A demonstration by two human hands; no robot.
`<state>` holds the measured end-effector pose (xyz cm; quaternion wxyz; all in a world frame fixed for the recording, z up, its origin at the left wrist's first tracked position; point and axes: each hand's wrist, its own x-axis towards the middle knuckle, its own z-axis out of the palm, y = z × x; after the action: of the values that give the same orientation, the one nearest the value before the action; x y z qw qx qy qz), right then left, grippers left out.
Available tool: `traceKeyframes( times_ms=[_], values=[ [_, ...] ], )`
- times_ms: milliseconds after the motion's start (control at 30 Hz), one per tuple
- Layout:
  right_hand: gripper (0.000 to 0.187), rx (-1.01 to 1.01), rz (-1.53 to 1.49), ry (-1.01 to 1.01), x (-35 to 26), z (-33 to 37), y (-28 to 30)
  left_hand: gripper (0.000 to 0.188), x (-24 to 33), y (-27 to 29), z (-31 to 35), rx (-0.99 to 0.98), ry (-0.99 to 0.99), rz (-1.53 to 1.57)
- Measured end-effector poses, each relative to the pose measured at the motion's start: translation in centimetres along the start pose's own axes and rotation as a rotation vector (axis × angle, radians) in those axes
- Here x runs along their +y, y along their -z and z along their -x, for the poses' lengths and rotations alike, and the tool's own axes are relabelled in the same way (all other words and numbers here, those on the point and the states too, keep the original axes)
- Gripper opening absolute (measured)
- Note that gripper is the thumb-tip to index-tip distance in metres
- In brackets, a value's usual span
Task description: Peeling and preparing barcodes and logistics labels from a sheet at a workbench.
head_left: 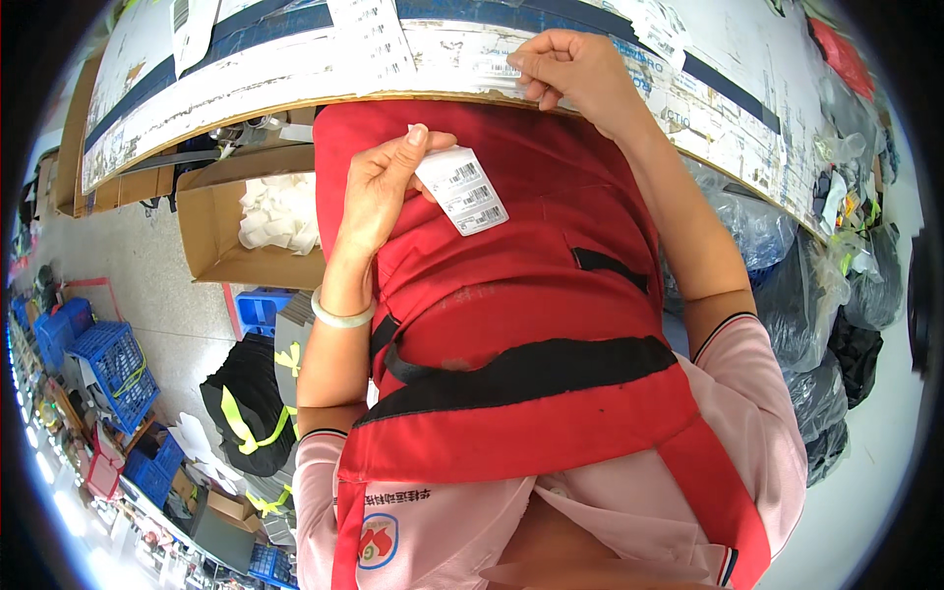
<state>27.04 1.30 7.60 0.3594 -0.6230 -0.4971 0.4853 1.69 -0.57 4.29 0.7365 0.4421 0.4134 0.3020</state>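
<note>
My left hand (388, 182) is closed, pinching a white sheet of barcode stickers (462, 193) between thumb and fingers. The sheet hangs tilted in front of my red apron, with several printed stickers in a column. At the table's near edge my right hand (580, 79) is closed in a pinch, with a small barcode sticker (500, 67) at its fingertips. That sticker is against the worn white tabletop (265, 81); I cannot tell how much of it is stuck down. Beside it lies a longer strip of barcode stickers (372, 39).
More label sheets lie on the table at its far left (194, 29) and right. An open cardboard box (211, 231) of white scraps (280, 214) stands to my left. Blue crates (113, 369) and dark bundles with yellow ties (246, 403) are lower left. Clear plastic bags (801, 295) pile at right.
</note>
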Motion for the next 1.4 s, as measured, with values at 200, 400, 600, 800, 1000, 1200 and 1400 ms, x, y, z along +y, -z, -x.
traceKeyframes(
  times_ms=[200, 400, 600, 800, 1000, 1200, 1400],
  values=[
    [0.023, 0.007, 0.003, -0.021, -0.2, -0.6, -0.1, 0.041, -0.1, -0.1, -0.2, 0.006, -0.001, -0.003],
    [0.023, 0.011, 0.011, -0.021, 0.7, -0.8, -0.2, 0.039, -0.1, -0.3, -0.2, 0.018, 0.002, 0.003],
    [0.023, -0.006, 0.015, -0.049, 0.6, -0.8, -0.4, 0.038, -0.2, -0.3, -0.2, 0.013, -0.020, -0.007],
    [0.024, -0.002, 0.028, -0.013, 0.6, -0.7, -0.4, 0.038, -0.4, -0.3, -0.3, 0.008, -0.037, -0.037],
    [0.022, 0.007, 0.051, -0.034, 0.6, -0.8, -0.5, 0.039, -0.4, -0.3, -0.3, 0.014, -0.026, -0.015],
    [0.021, 0.015, 0.107, 0.016, 0.5, -0.6, -1.0, 0.039, -0.2, -0.5, -0.2, 0.020, -0.024, -0.002],
    [0.023, -0.004, 0.060, 0.057, 0.1, 0.1, -0.5, 0.038, -0.1, -0.3, 0.2, 0.026, -0.001, 0.022]
  ],
)
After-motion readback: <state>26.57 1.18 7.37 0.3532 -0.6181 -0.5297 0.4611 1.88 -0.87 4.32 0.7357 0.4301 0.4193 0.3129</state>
